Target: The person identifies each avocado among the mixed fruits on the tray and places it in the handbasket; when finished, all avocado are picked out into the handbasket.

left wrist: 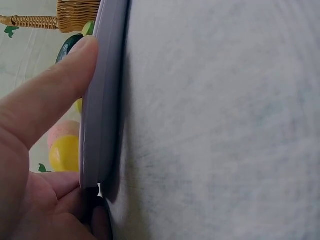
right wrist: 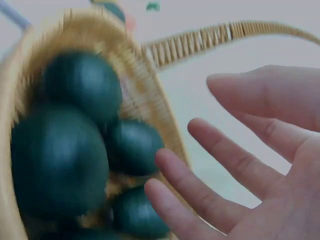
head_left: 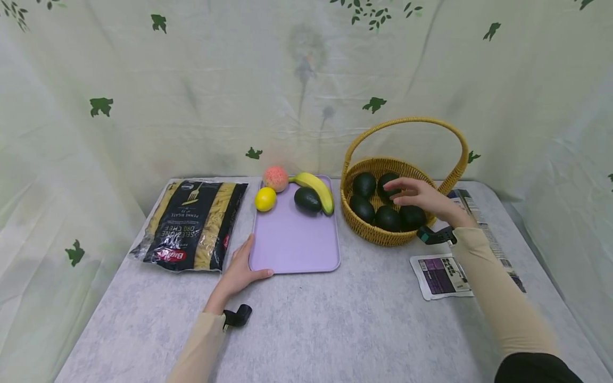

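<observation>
My left hand (head_left: 239, 272) grips the near left corner of a lilac tray (head_left: 294, 247), thumb along the near edge and fingers at the left side. On the tray's far part lie a lemon (head_left: 265, 199), a peach (head_left: 275, 179), a banana (head_left: 322, 190) and a dark avocado (head_left: 306, 199). To the right stands a wicker basket (head_left: 364, 233) with several dark avocados (head_left: 388, 218) inside. Over the basket's right side hovers my right hand (head_left: 421, 199), fingers spread and holding nothing. In the right wrist view its fingertips overlap the avocados (right wrist: 60, 160) and the rim.
A bag of penne pasta (head_left: 191, 226) lies flat left of the tray. Right of the basket, partly behind the right forearm, are a white and purple packet (head_left: 438, 274) and a printed packet (head_left: 495, 239). The basket's tall handle (head_left: 407, 121) arches up before a leaf-patterned curtain (head_left: 215, 80).
</observation>
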{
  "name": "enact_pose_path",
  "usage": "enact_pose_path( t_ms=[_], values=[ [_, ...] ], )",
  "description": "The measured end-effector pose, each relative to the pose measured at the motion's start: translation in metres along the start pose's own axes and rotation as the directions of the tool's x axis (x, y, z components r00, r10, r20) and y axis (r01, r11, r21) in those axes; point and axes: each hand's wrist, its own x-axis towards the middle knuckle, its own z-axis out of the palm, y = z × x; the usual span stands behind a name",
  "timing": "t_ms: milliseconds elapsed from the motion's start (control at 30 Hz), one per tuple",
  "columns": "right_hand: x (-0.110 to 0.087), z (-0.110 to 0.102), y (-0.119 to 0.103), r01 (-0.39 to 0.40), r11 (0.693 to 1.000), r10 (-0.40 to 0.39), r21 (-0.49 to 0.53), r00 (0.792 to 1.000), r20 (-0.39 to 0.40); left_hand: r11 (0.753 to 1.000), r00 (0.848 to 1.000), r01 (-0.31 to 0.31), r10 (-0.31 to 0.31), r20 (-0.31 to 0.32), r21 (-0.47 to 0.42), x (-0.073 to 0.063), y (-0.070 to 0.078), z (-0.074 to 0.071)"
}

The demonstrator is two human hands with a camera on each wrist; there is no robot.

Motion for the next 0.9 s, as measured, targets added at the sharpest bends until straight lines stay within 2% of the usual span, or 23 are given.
enact_pose_path(
  t_ms=[100, 267, 467, 700, 900],
  values=[
    [0.011, 0.013, -0.010, 0.049, 0.999, -0.049, 0.015, 0.998, 0.042, 1.000, 1.000, -0.002, 0.002, 0.000, -0.001, 0.000, 0.000, 0.000],
    [0.033, 0.036, -0.026, 0.071, 0.995, -0.079, 0.073, 0.990, 0.120, 1.000, 1.000, -0.005, 0.005, -0.005, -0.004, -0.001, 0.001, 0.000],
    [0.062, 0.062, -0.042, 0.101, 0.993, -0.111, 0.065, 0.979, 0.169, 1.000, 1.000, -0.001, 0.001, -0.006, -0.006, -0.001, 0.001, 0.001],
    [0.097, 0.088, -0.048, 0.077, 0.994, -0.090, 0.071, 0.977, 0.196, 1.000, 1.000, -0.004, 0.004, -0.008, 0.000, -0.001, 0.001, 0.000],
    [0.121, 0.108, -0.049, 0.038, 0.997, -0.048, 0.061, 0.983, 0.177, 1.000, 1.000, 0.002, -0.002, -0.004, -0.003, -0.002, 0.002, 0.000]
  ],
)
